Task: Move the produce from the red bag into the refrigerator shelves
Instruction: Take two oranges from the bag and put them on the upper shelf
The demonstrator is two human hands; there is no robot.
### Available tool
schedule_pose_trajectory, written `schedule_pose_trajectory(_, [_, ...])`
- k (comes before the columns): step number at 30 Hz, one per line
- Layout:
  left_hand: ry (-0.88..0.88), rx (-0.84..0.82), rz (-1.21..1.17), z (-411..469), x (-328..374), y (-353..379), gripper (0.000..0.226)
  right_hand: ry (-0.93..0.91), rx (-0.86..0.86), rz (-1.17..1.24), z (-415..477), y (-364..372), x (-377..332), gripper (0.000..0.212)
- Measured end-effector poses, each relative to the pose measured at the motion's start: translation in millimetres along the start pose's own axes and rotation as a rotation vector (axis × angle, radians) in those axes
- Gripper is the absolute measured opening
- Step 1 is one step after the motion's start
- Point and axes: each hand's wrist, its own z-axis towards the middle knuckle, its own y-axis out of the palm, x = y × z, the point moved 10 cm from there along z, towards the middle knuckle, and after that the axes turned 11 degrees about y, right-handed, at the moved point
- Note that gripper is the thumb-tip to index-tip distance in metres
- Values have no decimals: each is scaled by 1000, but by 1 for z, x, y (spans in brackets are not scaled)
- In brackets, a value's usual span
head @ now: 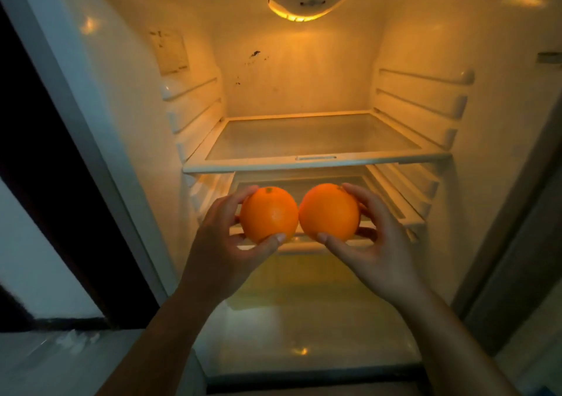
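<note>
- Left orange: round, glossy, stem dimple up; pinched in left hand, touching its neighbour.
- Right orange: same look; pinched in right hand, in front of lower glass shelf.
- Upper glass shelf: level, white-framed, amber-lit.

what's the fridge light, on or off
On: the light glows yellow at its rim, and the fridge inside is lit warm.

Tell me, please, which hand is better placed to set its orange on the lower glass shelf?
Marginally the right hand: its round orange fruit fronts the lower glass shelf's middle, while the left hand sits nearer the refrigerator's left wall.
</note>
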Motion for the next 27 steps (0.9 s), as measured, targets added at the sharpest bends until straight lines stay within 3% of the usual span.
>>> schedule_pose_trajectory(7, [82,76,54,57,13,-34,78,-109,70,-31,51,-5,-56,73])
schedule_pose_trajectory(16, [-73,86,159,130,-21,-32,77,-117,155,-105,136,6,-61,71])
schedule_pose_trajectory(27, [-142,198,338,162,-71,-30,75,-103,-15,-300,205,52,-46,69])
